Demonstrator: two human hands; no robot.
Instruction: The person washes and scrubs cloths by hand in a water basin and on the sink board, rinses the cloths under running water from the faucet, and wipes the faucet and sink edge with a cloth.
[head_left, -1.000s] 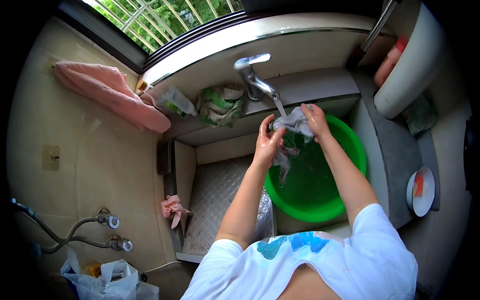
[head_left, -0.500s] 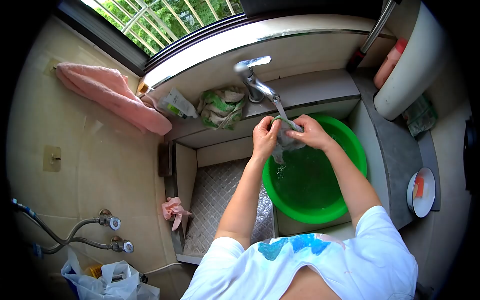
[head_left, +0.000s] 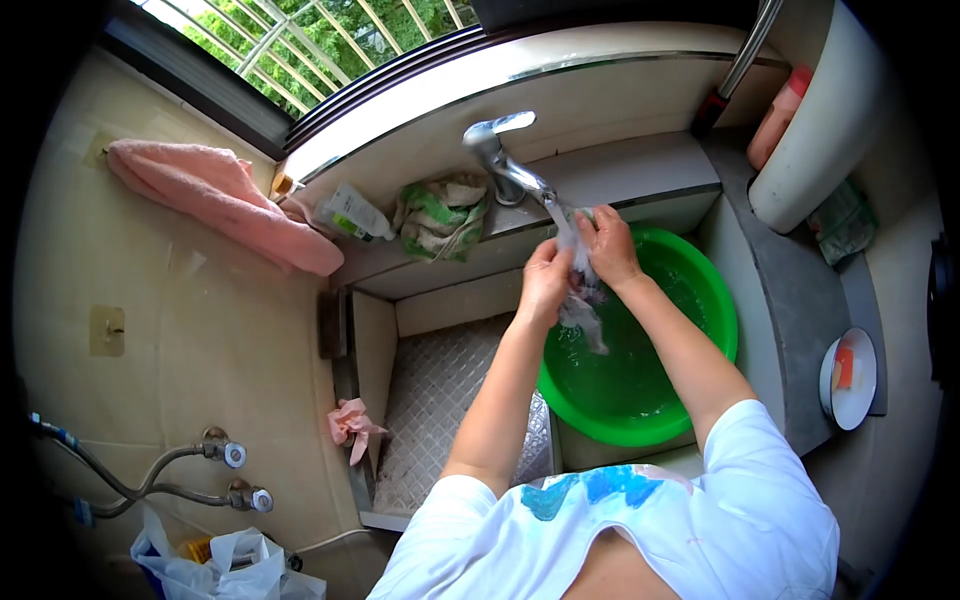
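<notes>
Water runs from the chrome faucet point(head_left: 515, 170) onto a wet, pale, sock-like cloth point(head_left: 584, 322). My left hand point(head_left: 546, 280) is closed on the cloth's near left side, with its lower end dangling below the fingers. On the right, my right hand point(head_left: 608, 246) grips its upper part close under the spout. Both hands are over the back left part of a green basin point(head_left: 722, 330) holding water. The stream and my fingers partly hide the cloth.
Left of the faucet lie a crumpled green-and-white rag point(head_left: 442, 218) and a white tube point(head_left: 358, 212). A pink towel point(head_left: 215, 200) hangs on the left wall. A textured washboard slab point(head_left: 430, 400) adjoins the basin. On the right ledge sits a white bowl point(head_left: 853, 400) with an orange-red piece inside.
My right hand has risen toward the spout, and my left hand has moved slightly right and down. The cloth, earlier held with its green edge spread between both hands, now hangs bunched and stretched.
</notes>
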